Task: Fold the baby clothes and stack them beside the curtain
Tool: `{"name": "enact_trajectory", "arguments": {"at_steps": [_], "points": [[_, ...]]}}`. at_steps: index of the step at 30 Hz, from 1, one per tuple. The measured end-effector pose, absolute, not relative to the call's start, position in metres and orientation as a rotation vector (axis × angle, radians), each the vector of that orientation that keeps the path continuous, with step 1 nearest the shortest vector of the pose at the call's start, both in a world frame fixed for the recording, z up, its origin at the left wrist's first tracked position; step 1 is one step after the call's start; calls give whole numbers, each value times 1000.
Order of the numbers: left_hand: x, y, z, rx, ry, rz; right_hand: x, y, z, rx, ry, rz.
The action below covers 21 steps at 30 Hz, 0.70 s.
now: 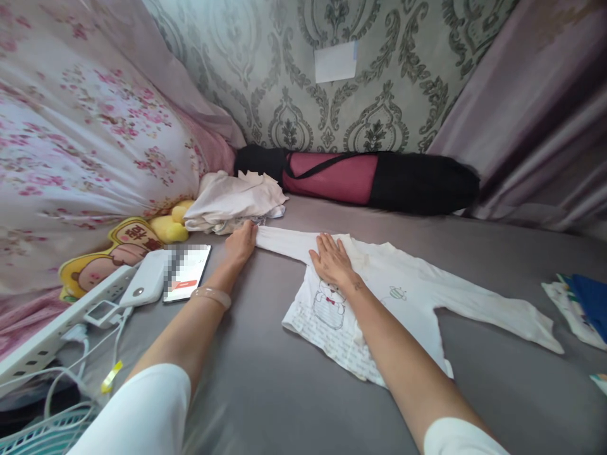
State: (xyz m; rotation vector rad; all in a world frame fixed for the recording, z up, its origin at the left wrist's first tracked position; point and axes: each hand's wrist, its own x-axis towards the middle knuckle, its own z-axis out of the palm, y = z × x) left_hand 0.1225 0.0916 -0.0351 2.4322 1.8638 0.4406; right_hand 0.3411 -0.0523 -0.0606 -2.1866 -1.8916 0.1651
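Note:
A small white long-sleeved shirt (pixel 403 322) with a cartoon animal print lies spread on the grey bed sheet (pixel 256 379), its sleeves stretched out to both sides. The cuff of its left-side sleeve is pinched in my left hand (pixel 243 243), which wears a bangle at the wrist. My right hand (pixel 334 259) rests flat on the shirt near the shoulder, fingers stretched out. Just beyond my left hand sits a heap of white clothes (pixel 237 199).
At left are a phone (pixel 187 273), a white power bank (pixel 145 278), a power strip (pixel 71 316) with cables, a plush cushion (pixel 114 259) and a teal basket (pixel 52 436). A black and red bag (pixel 332 177) lies along the wall. Folded clothes (pixel 578 306) are at right.

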Motion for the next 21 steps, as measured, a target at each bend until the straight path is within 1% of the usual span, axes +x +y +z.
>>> {"name": "enact_trajectory", "arguments": {"at_steps": [5,7,9,11,15,17,21], "points": [[126,93,-33,2414,1842,253,342,-52,-57,-2194,-1908,210],[123,89,-26,2408,1786,321,342,-52,-56,-2204,-1913,226],[117,75,-18,2412,1686,469,342,-51,-55,-2215,-1917,235],[108,46,-9,2389,1480,539,342,-50,-55,-2220,-1923,246],[90,-35,-1,2132,918,276,342,-48,-56,-2209,-1936,263],[87,-71,-2,2087,825,202,343,-48,-56,-2210,-1939,273],[95,-108,-12,2261,891,309,343,-48,-57,-2214,-1943,280]]}}
